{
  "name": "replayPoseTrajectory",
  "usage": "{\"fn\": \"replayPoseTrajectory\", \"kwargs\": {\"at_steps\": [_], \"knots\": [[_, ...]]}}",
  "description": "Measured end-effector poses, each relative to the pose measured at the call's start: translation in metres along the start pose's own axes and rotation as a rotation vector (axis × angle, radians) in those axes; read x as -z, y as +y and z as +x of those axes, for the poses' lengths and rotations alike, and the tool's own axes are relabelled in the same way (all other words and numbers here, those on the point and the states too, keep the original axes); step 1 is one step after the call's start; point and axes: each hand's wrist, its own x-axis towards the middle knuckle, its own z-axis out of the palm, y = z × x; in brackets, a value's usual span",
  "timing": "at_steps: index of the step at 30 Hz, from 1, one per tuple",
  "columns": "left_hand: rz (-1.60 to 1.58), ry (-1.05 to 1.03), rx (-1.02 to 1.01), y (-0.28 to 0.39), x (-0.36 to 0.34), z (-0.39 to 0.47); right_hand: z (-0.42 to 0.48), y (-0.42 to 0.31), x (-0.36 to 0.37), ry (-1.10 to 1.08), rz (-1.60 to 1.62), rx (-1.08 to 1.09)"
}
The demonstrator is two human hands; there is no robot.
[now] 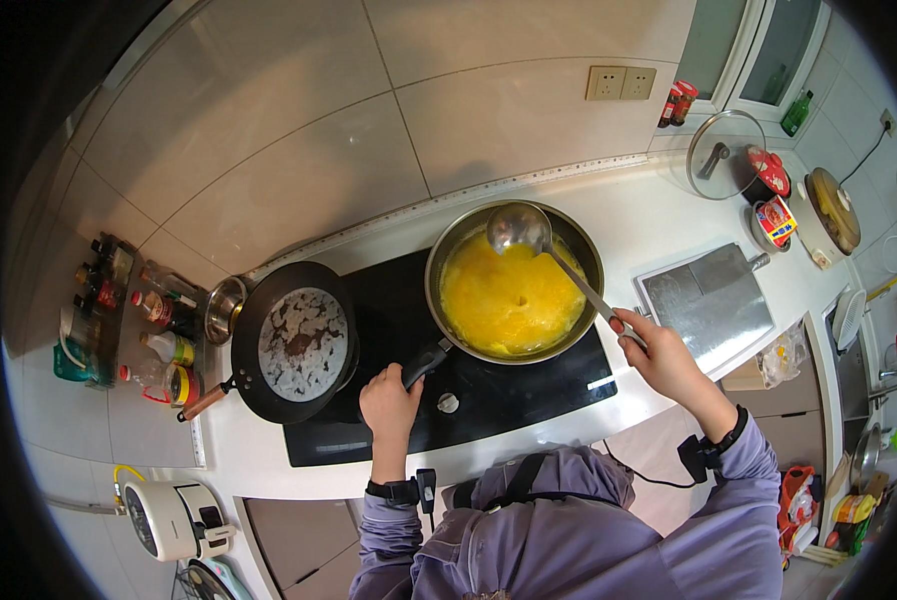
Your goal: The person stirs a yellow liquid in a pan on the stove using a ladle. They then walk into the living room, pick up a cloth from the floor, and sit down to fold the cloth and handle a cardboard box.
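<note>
A deep frying pan sits on the right side of a black glass cooktop. Yellow egg, liquid or part-set, covers most of its bottom, with a small dark hole near the middle and a paler rim. My left hand is closed round the end of the pan's black handle. In my right hand is the handle of a metal ladle. The ladle's bowl is at the far side of the pan, its lower edge at the egg; whether it touches the egg I cannot tell.
A black wok with a wooden handle stands left of the pan, near a metal bowl and several condiment bottles. Rightward are a cleaver on a cutting board, an upright glass lid and a small bowl with a packet.
</note>
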Motion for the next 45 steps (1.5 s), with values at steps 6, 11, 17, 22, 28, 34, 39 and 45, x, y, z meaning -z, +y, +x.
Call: {"fn": "replayPoseTrajectory", "kwargs": {"at_steps": [6, 11, 17, 22, 28, 34, 39, 45], "knots": [[0.009, 0.013, -0.008, 0.000, 0.000, 0.000, 0.015, 0.028, -0.016, 0.169, -0.372, 0.186], [0.008, 0.005, -0.007, 0.000, -0.001, 0.000, 0.036, 0.049, -0.030, 0.155, -0.619, 0.117], [0.008, 0.017, -0.009, -0.001, -0.001, 0.001, 0.043, 0.070, -0.050, 0.064, -0.630, 0.042], [0.010, -0.003, 0.006, -0.001, -0.001, 0.000, 0.043, 0.050, -0.049, -0.070, -0.414, 0.020], [0.011, 0.004, 0.003, -0.001, 0.000, 0.001, 0.040, 0.026, -0.036, -0.332, 0.008, -0.100], [0.018, 0.029, -0.008, 0.000, -0.001, 0.001, 0.038, 0.013, -0.024, -0.625, 0.398, -0.404], [0.012, 0.026, -0.009, 0.000, 0.000, 0.001, 0.035, 0.011, -0.008, -0.689, 0.662, -0.546], [0.011, 0.017, -0.005, 0.001, 0.000, 0.001, 0.022, 0.000, 0.014, -0.676, 0.704, -0.580]]}}
